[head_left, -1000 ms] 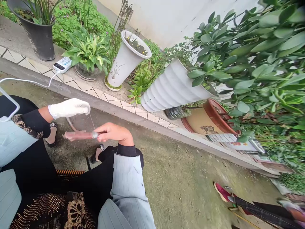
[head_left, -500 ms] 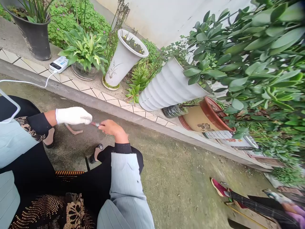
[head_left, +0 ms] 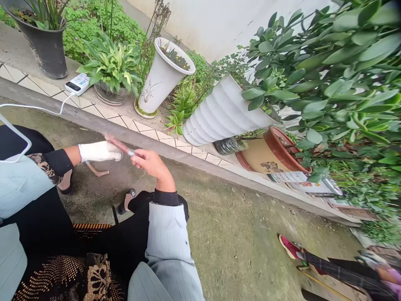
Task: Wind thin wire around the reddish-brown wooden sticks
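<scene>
Soft, even daylight; wall (head_left: 216,27) bright; brown rod (head_left: 118,144) blurred at far end; leaves (head_left: 336,88) stretched toward right edge.

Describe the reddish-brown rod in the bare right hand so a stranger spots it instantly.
Start at the long concrete ledge edged with pale tiles. In front of it, the bare right hand holds the straight reddish-brown rod beside the white-gloved left hand. A silvery band near the grip sets it apart from the bent brown piece on the ground.
</scene>
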`<state>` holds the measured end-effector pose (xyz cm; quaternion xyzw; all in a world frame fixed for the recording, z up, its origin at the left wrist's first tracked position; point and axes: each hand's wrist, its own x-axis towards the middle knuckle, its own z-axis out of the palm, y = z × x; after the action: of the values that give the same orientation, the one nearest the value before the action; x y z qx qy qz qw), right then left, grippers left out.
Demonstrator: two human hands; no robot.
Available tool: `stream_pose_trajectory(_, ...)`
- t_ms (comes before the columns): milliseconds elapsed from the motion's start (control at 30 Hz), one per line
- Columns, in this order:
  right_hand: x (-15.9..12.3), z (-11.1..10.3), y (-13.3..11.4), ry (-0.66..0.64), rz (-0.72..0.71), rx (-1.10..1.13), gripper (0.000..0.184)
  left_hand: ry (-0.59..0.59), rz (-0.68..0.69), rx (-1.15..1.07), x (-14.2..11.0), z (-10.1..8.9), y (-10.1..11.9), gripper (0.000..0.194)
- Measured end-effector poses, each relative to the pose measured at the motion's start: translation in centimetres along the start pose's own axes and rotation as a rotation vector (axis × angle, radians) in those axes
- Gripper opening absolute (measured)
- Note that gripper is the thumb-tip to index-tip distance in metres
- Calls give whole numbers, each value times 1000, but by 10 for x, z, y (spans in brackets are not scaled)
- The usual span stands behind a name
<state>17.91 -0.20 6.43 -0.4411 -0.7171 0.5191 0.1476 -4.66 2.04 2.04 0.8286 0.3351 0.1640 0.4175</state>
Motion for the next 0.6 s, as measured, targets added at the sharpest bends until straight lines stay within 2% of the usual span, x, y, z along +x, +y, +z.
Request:
stream_pose_trajectory(67, 3, -3, 6, 201, 66, -20, 22, -136, 25, -127, 0, 2, 4, 31)
stream_pose_trajectory(133, 10, -1, 12, 311, 156, -138, 24, -247, 22, -275, -1, 2, 10, 28)
stream_pose_trajectory(200, 17, 3, 17, 371, 248, -340, 24, -302, -30, -383, -2, 2, 14, 26)
stream_pose_trajectory(267, 22, 6, 18, 356, 317, -524, 24, -326, -81, -449, -3, 3, 14, 26)
stream_pose_trajectory(433, 16, 1, 16, 218, 371, -697, 27, -327, -145, -525, -7, 5, 5, 29)
stream_pose_trajectory(500, 10, -4, 16, 9, 424, -685, 25, -344, -134, -600, -9, 6, 2, 31)
stream_pose_trajectory(600, 1, -13, 19, -427, 476, -464, 22, -327, -82, -693, -10, 5, 0, 29)
